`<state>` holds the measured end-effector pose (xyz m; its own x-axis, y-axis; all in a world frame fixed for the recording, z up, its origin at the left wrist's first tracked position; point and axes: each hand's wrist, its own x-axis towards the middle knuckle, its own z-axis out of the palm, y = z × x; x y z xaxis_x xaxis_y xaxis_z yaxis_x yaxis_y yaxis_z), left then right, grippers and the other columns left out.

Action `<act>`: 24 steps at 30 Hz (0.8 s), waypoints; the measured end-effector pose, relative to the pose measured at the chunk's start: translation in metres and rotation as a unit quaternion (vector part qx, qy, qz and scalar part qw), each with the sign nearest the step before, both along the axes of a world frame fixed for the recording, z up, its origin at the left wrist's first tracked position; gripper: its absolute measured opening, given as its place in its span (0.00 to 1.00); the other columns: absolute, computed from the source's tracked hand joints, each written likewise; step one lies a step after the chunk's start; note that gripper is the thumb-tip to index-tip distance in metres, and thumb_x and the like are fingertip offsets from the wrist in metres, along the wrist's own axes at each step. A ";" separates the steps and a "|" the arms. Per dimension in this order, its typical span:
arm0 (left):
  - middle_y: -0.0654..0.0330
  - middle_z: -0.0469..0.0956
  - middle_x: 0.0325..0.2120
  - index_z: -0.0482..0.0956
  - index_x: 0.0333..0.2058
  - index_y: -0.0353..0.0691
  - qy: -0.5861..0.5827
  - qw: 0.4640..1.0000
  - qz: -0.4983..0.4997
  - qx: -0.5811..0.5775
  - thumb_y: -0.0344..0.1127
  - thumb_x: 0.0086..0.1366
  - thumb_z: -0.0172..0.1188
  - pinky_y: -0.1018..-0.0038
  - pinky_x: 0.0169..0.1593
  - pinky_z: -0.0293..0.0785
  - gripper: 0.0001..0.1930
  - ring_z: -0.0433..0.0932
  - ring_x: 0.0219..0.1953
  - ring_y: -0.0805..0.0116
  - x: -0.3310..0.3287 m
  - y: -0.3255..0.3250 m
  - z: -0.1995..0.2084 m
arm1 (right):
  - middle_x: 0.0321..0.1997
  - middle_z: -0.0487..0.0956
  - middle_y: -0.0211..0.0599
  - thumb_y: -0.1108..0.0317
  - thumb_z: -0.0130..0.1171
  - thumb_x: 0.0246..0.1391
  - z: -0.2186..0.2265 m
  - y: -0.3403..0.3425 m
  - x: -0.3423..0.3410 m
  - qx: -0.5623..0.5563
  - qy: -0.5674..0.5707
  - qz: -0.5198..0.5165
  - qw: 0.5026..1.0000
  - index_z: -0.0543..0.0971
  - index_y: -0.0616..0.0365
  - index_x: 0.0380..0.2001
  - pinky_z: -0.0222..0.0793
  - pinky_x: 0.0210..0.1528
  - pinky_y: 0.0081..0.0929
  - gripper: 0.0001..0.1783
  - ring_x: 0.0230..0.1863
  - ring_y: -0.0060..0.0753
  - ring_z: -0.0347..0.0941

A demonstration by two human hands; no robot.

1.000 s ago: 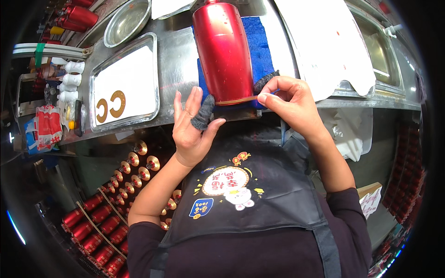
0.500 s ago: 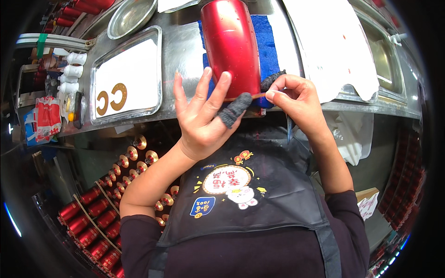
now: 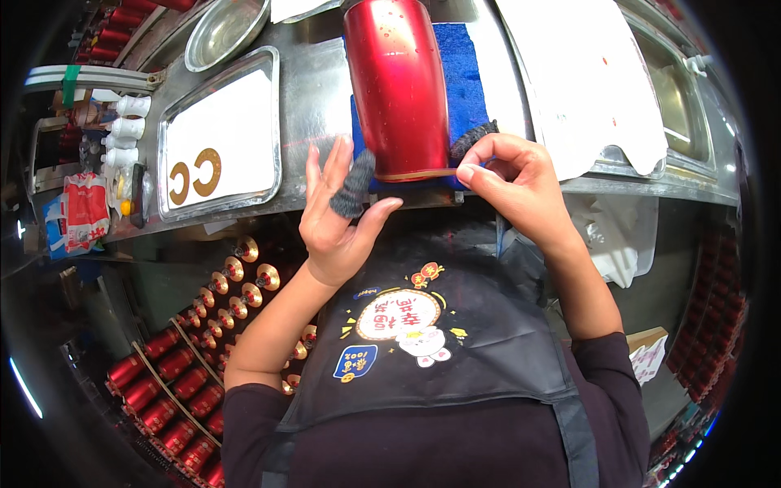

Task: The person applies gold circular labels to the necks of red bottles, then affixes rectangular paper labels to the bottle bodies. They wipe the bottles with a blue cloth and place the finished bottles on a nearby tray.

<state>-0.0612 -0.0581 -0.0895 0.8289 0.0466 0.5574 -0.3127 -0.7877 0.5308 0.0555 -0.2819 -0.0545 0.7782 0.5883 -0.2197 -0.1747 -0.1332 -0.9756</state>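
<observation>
A shiny red metallic vessel [image 3: 399,89], dotted with water drops, lies on a blue towel [image 3: 465,65] with its near end toward me. Along that near end runs a thin brownish-gold strip [image 3: 411,176]. My right hand [image 3: 521,187] pinches the strip's right end between thumb and forefinger. A dark knitted finger cover [image 3: 474,141] shows beyond that hand. Left of the vessel's near end, my left hand [image 3: 335,228] is open, thumb spread and holding nothing. Its forefinger wears a dark knitted cover [image 3: 355,187].
A metal tray [image 3: 277,122] at left holds a white sheet with two C-shaped gold pieces [image 3: 208,172]. Behind it stands a metal bowl [image 3: 190,57]. White sheeting [image 3: 586,89] covers the right side. Rows of red vessels [image 3: 175,366] with gold parts stand below the counter at left.
My left hand has come off the strip and drawn back to the left, fingers turning upright. The strip now lies along the vessel's near end. My right hand keeps its pinch, shifted slightly left.
</observation>
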 end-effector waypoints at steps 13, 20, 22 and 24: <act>0.45 0.73 0.61 0.84 0.44 0.37 0.001 0.996 -0.037 0.079 0.32 0.51 0.75 0.36 0.67 0.48 0.20 0.72 0.62 0.41 0.000 0.000 -0.003 | 0.25 0.72 0.17 0.71 0.64 0.56 -0.003 -0.008 0.002 0.005 -0.017 -0.010 1.000 0.77 0.59 0.27 0.55 0.28 0.11 0.06 0.26 0.05 0.62; 0.46 0.72 0.62 0.87 0.43 0.49 -0.026 0.990 -0.030 0.137 0.32 0.48 0.76 0.34 0.67 0.47 0.21 0.72 0.62 0.42 0.011 -0.008 0.014 | 0.26 0.73 0.17 0.72 0.64 0.56 -0.006 -0.008 0.006 0.008 -0.019 -0.001 1.000 0.78 0.59 0.28 0.55 0.28 0.10 0.05 0.27 0.05 0.62; 0.47 0.72 0.62 0.87 0.42 0.50 -0.035 0.986 -0.023 0.160 0.32 0.48 0.75 0.34 0.67 0.46 0.20 0.72 0.62 0.42 0.017 -0.012 0.020 | 0.27 0.74 0.17 0.72 0.63 0.57 -0.008 -0.007 0.007 0.009 -0.014 0.004 1.000 0.78 0.59 0.28 0.56 0.29 0.10 0.05 0.27 0.05 0.63; 0.47 0.73 0.61 0.88 0.42 0.50 -0.041 0.981 -0.031 0.187 0.33 0.48 0.74 0.33 0.66 0.47 0.19 0.71 0.63 0.41 0.023 -0.017 0.025 | 0.27 0.75 0.18 0.71 0.64 0.57 -0.010 -0.005 0.007 0.007 -0.013 0.001 1.000 0.79 0.59 0.29 0.57 0.29 0.10 0.05 0.28 0.05 0.64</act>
